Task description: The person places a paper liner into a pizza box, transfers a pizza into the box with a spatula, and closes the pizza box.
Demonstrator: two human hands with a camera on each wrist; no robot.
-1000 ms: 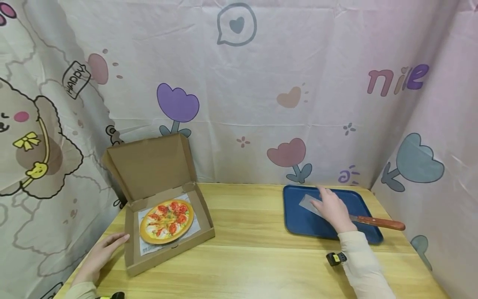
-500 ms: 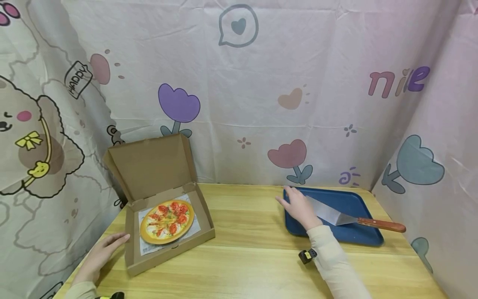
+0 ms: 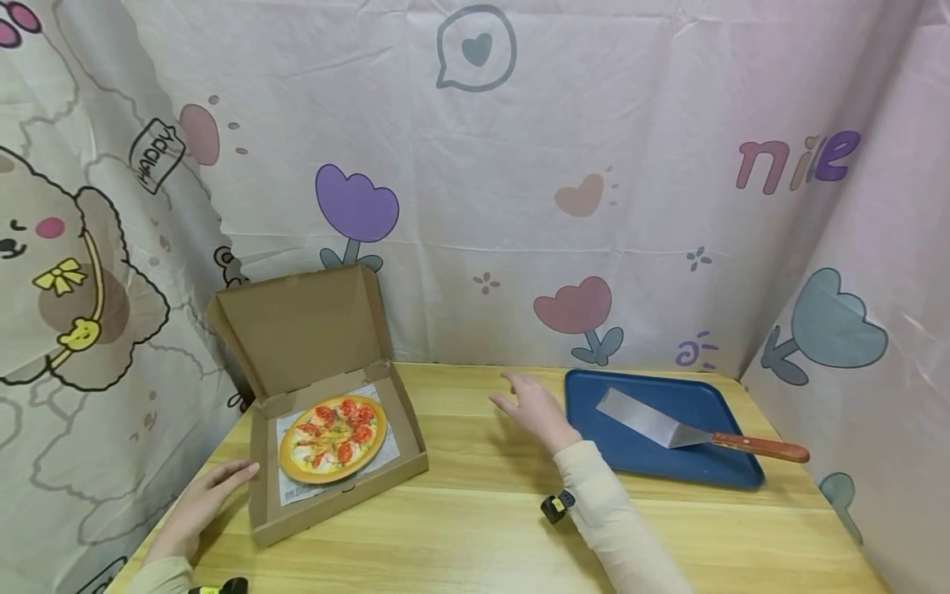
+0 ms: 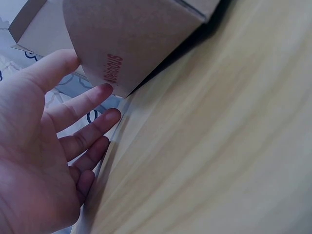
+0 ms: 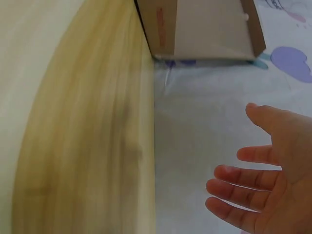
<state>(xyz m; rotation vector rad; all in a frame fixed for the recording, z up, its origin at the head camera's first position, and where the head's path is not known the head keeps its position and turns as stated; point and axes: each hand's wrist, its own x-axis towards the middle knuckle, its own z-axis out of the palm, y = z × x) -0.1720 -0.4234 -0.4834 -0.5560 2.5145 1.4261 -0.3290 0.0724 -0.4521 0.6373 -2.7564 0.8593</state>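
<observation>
An opened cardboard pizza box (image 3: 386, 476) stands on the left of the table, its lid (image 3: 304, 334) tilted up at the back. Inside it a pizza (image 3: 334, 441) with tomato pieces lies on printed paper (image 3: 293, 492). My left hand (image 3: 204, 505) is at the box's left side, thumb and fingertips at the side wall (image 4: 122, 44) in the left wrist view. Over the table between box and tray, my right hand (image 3: 540, 412) holds nothing, its fingers relaxed (image 5: 243, 192). On the blue tray (image 3: 594, 441) rests a pizza spatula (image 3: 646, 422) with a wooden handle.
The spatula's handle (image 3: 764, 446) juts over the tray's right rim. A printed curtain (image 3: 460, 190) hangs behind the wooden table (image 3: 460, 528) and along both sides. A wrist camera (image 3: 557, 506) is strapped below my right hand.
My right hand has moved left, from above the spatula and tray to over the bare wood beside the tray. The left hand, box and spatula have stayed put.
</observation>
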